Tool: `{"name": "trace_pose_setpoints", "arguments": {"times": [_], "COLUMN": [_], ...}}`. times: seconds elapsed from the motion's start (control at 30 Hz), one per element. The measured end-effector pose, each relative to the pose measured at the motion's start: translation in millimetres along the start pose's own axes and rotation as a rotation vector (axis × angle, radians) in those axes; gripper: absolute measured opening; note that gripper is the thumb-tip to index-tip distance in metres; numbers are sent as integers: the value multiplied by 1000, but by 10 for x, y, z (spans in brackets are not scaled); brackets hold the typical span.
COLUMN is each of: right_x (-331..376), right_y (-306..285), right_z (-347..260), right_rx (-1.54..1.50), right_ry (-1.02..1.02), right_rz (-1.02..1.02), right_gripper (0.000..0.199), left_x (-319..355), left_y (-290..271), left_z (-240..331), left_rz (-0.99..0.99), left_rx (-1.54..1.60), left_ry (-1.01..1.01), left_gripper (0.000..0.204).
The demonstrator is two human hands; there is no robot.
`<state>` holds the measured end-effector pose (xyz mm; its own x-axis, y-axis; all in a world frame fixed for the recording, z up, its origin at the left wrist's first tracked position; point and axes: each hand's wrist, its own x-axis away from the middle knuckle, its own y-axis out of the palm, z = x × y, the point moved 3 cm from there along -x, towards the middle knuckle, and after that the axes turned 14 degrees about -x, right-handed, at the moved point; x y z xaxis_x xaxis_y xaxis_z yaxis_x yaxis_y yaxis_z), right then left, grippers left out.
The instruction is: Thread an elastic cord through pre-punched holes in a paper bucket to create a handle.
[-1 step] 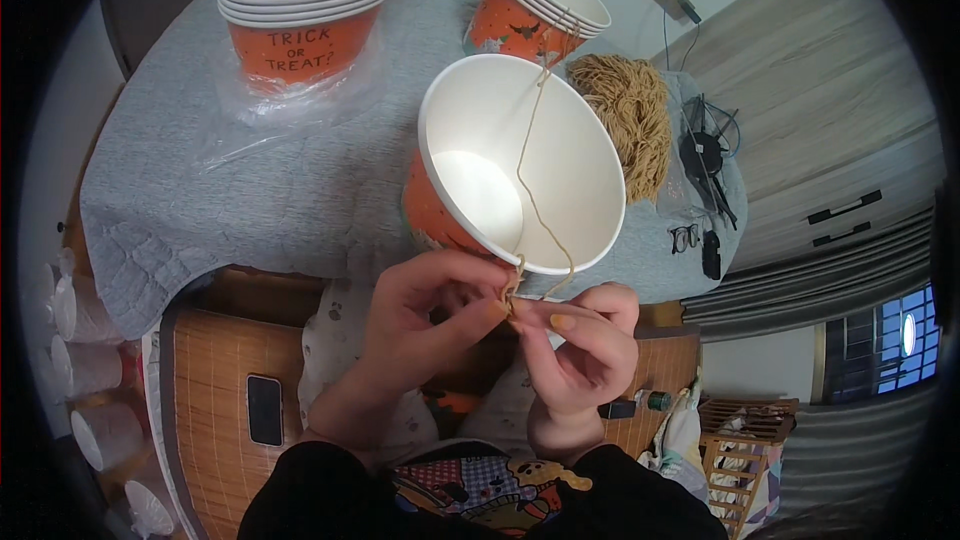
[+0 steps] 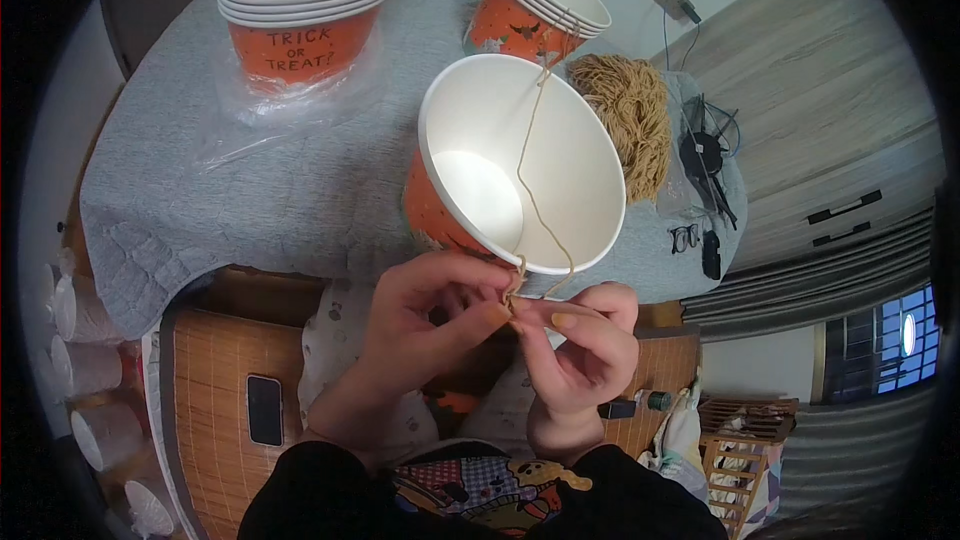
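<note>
A large orange paper bucket with a white inside lies tilted at the table's near edge, its mouth facing me. Tan string runs from its far rim across the opening to the near rim, where it loops over the edge. Just below that rim, my left hand pinches the string between thumb and forefinger. Touching it from the right, my right hand pinches the same bit of string with thumb and forefinger. The fingertips partly hide the knotted or looped part.
A tall stack of orange buckets in clear plastic stands far left. Behind the tilted bucket is a smaller stack, with a tan string bundle beside it. Glasses lie at the right; a phone rests on the bench.
</note>
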<state>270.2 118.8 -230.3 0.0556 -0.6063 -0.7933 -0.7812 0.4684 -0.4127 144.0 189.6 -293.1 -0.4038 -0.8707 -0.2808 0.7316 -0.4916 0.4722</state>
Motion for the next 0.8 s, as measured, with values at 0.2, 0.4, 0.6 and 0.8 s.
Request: {"name": "trace_pose_setpoints", "arguments": {"times": [0.2,0.4,0.6,0.8], "right_x": [34,-23,-80,-187], "right_y": [26,52,106,117], "right_z": [53,20,10,-40], "right_rx": [-169,-226,-123,-17], "right_ry": [101,110,-10,-91], "right_rz": [39,34,32,-27], "right_gripper": [31,34,41,44], "left_x": [12,18,12,-29], "left_y": [-5,-42,-53,-13], "left_z": [-4,25,103,287], "left_rz": [-23,23,174,323], "left_rx": [-86,-201,-413,-755], "left_ry": [-44,34,266,578], "left_gripper": [17,16,16,19]}}
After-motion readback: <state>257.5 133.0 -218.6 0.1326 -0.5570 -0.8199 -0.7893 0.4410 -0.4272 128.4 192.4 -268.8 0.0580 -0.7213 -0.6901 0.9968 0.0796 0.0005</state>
